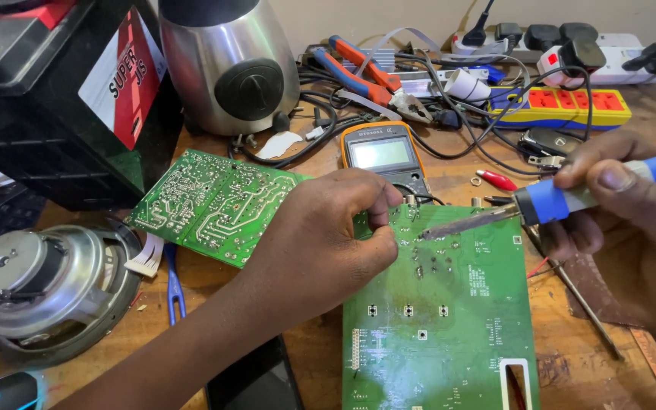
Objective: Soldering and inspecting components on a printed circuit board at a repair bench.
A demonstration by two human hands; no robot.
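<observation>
Scuffed wooden bench (571, 364), flat green board (449, 319), blue-handled iron (548, 201)

the left arm comes in bare from the near left edge and slants up toward the centre. the left hand (328, 228) is curled loosely, knuckles up, thumb and forefinger pinched together at its far right side. the right hand (632, 201) enters from the right edge, fingers wrapped in a pen-like grip, thumb on top, its wrist out of view.
</observation>
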